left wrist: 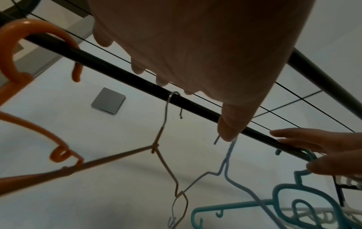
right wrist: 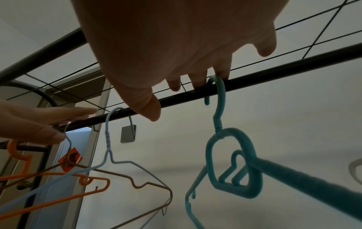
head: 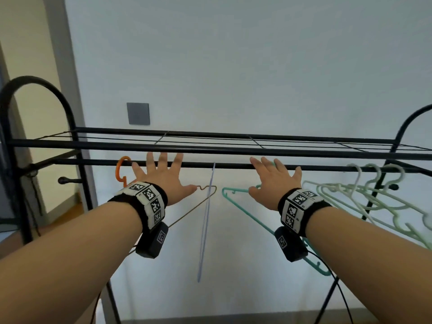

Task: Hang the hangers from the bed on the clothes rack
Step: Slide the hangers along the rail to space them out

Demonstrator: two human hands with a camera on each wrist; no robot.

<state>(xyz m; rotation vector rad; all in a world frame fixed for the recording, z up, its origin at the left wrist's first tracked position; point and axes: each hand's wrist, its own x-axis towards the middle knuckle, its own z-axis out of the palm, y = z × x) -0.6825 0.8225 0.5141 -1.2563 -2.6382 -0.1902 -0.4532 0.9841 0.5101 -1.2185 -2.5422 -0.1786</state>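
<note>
The black clothes rack's hanging rail (head: 233, 165) runs across the head view at hand height. Hooked on it from left to right are an orange hanger (head: 121, 169), a brown wire hanger (head: 205, 190), a light blue wire hanger (head: 207, 218), a teal hanger (head: 245, 206) and pale green and white hangers (head: 374, 190). My left hand (head: 161, 174) is spread flat at the rail between the orange and blue hooks, holding nothing. My right hand (head: 273, 176) has straight fingers on the rail beside the teal hanger's hook (right wrist: 219, 96). The bed is out of view.
A wire shelf (head: 210, 139) sits just above the rail, leaving a narrow gap for the fingers. Arched black end frames (head: 35, 90) close the rack on both sides. A grey wall plate (head: 138, 113) and a plain wall lie behind. A door frame stands at left.
</note>
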